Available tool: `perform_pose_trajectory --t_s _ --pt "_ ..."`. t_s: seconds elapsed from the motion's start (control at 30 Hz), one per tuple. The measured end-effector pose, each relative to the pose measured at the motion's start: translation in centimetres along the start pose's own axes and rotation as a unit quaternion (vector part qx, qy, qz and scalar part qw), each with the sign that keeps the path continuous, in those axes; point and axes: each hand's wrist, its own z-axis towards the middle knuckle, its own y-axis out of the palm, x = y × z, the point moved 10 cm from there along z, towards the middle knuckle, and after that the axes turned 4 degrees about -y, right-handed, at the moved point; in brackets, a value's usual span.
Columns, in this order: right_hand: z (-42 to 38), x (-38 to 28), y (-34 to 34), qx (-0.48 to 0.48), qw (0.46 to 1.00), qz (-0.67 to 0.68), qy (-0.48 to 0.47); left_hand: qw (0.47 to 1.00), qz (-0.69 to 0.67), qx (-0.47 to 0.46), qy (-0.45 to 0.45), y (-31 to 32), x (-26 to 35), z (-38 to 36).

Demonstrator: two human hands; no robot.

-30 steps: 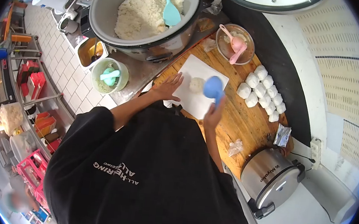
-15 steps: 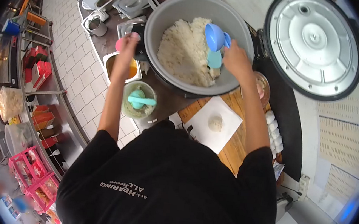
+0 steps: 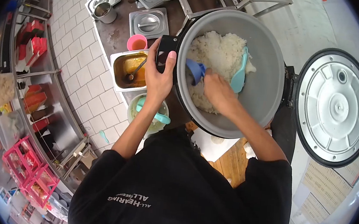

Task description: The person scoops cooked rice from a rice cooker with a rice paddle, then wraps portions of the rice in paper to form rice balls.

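A large grey pot (image 3: pixel 262 98) holds a mound of white rice (image 3: pixel 220 49). My right hand (image 3: pixel 219 90) is closed on the handle of a blue scoop (image 3: pixel 195 71), whose cup is tipped at the left side of the rice. Against the black bracket (image 3: pixel 167 50) on the pot's left rim rests my left hand (image 3: pixel 159 73), its thumb and fingers apart. A turquoise paddle (image 3: pixel 238 76) lies on the rice, right of the scoop.
The open round lid (image 3: pixel 337 110) stands to the right. Left of the pot are a metal tray of orange sauce (image 3: pixel 128 66), a pink cup (image 3: pixel 137 42), steel lids (image 3: pixel 148 22) and a tub with a turquoise scoop (image 3: pixel 153 115). White paper (image 3: pixel 210 146) lies below.
The view has shifted, with the pot now lower and further right. The blue scoop has gone from the rice's right side to its left, cup turned down. My left hand has opened out at the bracket.
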Motion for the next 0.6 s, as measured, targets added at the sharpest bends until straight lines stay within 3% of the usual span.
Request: perform_pose_trajectory --t_s 0.07,0.13,0.17,0.2,0.27,0.3,0.33,0.4,0.43,0.6 --pt "-0.3 0.9 -0.4 0.017 1.000 -0.015 -0.007 1.000 -0.001 -0.005 -0.001 0.1 0.6 0.2" --pt "-1.0 2.3 1.9 -0.133 0.988 0.061 -0.043 1.000 -0.003 -0.004 -0.008 0.0 0.5 0.0" --pt "-1.5 2.6 0.5 -0.227 0.965 0.129 0.031 1.000 -0.001 -0.006 -0.005 -0.1 0.3 0.1" --pt "-1.1 3.6 0.6 -0.227 0.965 0.128 0.033 1.000 0.002 -0.007 -0.004 0.0 0.4 0.0" --pt "-0.7 5.7 1.5 -0.229 0.928 0.279 0.088 1.000 -0.001 -0.006 -0.006 0.0 0.6 0.0" --pt "0.3 5.0 -0.1 -0.182 0.964 0.192 0.019 1.000 -0.003 -0.009 -0.008 -0.1 0.2 0.0" --pt "0.4 4.8 1.1 -0.186 0.963 0.194 0.019 1.000 -0.004 -0.012 -0.007 -0.1 0.0 -0.1" --pt "1.6 3.5 -1.3 0.039 0.998 0.035 0.014 1.000 -0.007 -0.013 -0.005 0.1 0.5 -0.2" --pt "0.8 1.4 -1.4 0.052 0.997 -0.052 0.023 1.000 -0.003 -0.005 -0.007 0.0 0.4 -0.2" --pt "-2.6 0.0 0.2 -0.055 0.998 0.015 -0.010 1.000 -0.016 -0.006 -0.010 0.2 0.5 0.0"
